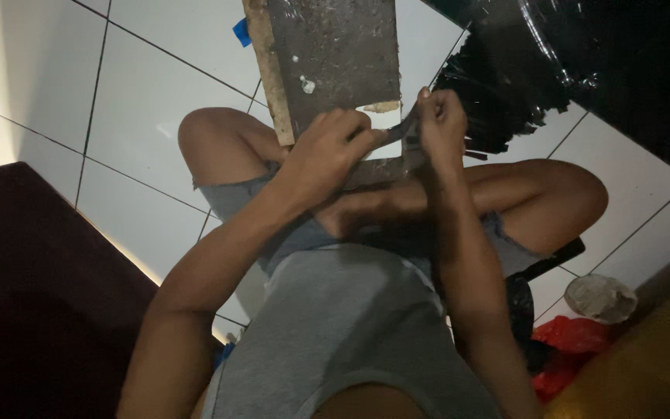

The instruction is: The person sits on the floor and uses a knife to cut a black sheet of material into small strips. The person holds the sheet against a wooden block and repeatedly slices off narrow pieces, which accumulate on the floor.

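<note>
White tiled floor (156,116) underfoot; left hand (327,151) and right hand (439,120) both pinch a dark strip (398,132) against the worn board (335,54).

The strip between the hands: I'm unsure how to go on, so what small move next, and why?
Probably keep pulling the strip taut: left hand and right hand both pinch it over the board, and it sags slightly between them.

dark grey board (342,54), white tiles (148,116), red bag (571,337)
</note>
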